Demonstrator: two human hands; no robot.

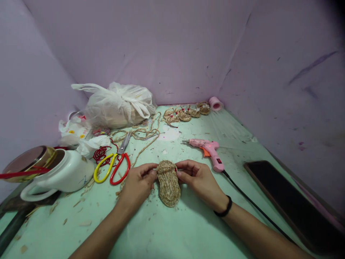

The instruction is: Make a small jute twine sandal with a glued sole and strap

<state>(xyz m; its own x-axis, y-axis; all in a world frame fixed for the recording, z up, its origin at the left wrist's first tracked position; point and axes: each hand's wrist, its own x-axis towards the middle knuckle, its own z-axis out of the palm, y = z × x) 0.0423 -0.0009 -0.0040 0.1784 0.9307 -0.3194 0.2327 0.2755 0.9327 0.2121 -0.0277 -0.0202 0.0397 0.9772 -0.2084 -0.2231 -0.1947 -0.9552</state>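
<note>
A small slipper of coiled straw rope (169, 189) lies at the middle front of the table, its strap end pointing away from me. My left hand (140, 181) pinches the left edge of the strap between thumb and fingers. On the opposite edge, my right hand (196, 178) grips the same slipper in the same way. A pink glue gun (206, 147) rests beyond my right hand, nozzle to the left. Scissors (118, 160) with one yellow and one red handle lie open to the left of my left hand. Braided straw rope (145, 147) trails behind them.
Several finished straw pieces with beads (185, 113) sit at the back beside a pink spool (216, 104). A tied white plastic bag (121, 104), red yarn (101, 154) and a tipped white teapot (70, 171) occupy the left. A phone (291, 205) and black cord (250, 201) lie right.
</note>
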